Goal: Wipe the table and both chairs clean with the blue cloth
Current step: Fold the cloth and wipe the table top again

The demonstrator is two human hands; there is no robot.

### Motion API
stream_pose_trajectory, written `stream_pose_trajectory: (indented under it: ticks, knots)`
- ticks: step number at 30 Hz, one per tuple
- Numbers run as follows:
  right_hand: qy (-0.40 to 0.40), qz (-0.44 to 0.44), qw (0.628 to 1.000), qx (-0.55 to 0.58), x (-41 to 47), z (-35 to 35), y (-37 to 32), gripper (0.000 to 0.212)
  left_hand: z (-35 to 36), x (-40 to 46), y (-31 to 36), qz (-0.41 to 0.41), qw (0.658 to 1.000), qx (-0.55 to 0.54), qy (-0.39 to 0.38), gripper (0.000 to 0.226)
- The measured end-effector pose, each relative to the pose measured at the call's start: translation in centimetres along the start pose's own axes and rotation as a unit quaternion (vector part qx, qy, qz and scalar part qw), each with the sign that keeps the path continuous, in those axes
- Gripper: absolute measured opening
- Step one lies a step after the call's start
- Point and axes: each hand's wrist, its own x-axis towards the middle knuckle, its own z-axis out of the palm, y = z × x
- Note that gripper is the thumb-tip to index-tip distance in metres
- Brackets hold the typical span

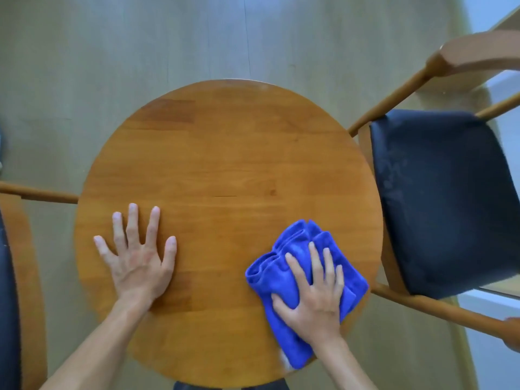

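A round wooden table (225, 153) fills the middle of the view. The bunched blue cloth (284, 266) lies on its near right part, and my right hand (315, 296) presses flat on top of it with fingers spread. My left hand (138, 254) rests flat and open on the table's near left, holding nothing. One wooden chair with a dark padded seat (444, 198) stands to the right of the table; pale smudges show on the seat's left side. A second chair (25, 277) is partly visible at the left edge.
Pale wood-look floor (140, 52) surrounds the table. The right chair's curved backrest (478, 52) rises at the top right, its armrest (439, 311) runs close to the table's right edge. A white wall or skirting shows at the far right.
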Motion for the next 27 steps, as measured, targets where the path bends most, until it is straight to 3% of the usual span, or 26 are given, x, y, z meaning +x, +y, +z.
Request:
stream_pose_trajectory:
  ticks: [4,7,9,12,16,20,22,27]
  knots:
    - [0.065,0.241,0.968,0.004,8.2,-2.2,7.5,0.074,0.0,-0.1,0.3,-0.003,1.000,-0.002,-0.005,0.067]
    - [0.076,0.364,0.928,0.027,15.9,-2.4,7.6,0.076,0.1,0.0,0.4,-0.007,1.000,-0.006,-0.002,0.068]
    - [0.072,0.341,0.937,0.001,19.9,-1.8,5.7,0.077,0.1,0.0,0.4,-0.007,1.000,-0.002,-0.001,0.067]
    - [0.074,0.233,0.969,-0.037,21.1,-0.5,1.2,0.079,0.0,0.1,0.4,-0.008,1.000,0.006,-0.008,0.067]
    - [0.053,0.047,0.997,-0.019,13.0,0.7,-3.6,0.071,-0.1,0.0,0.3,-0.015,1.000,0.008,-0.014,0.068]
    - [0.022,-0.059,0.998,-0.023,4.6,0.0,0.6,0.069,-0.2,0.1,0.2,-0.017,1.000,0.008,-0.022,0.068]
    - [0.026,-0.015,0.999,-0.031,5.1,-0.7,3.8,0.071,-0.3,0.0,0.2,-0.020,1.000,0.009,-0.022,0.068]
    - [0.075,0.251,0.965,-0.022,18.2,-1.0,3.9,0.080,-0.4,0.3,0.3,-0.009,0.999,0.017,-0.028,0.069]
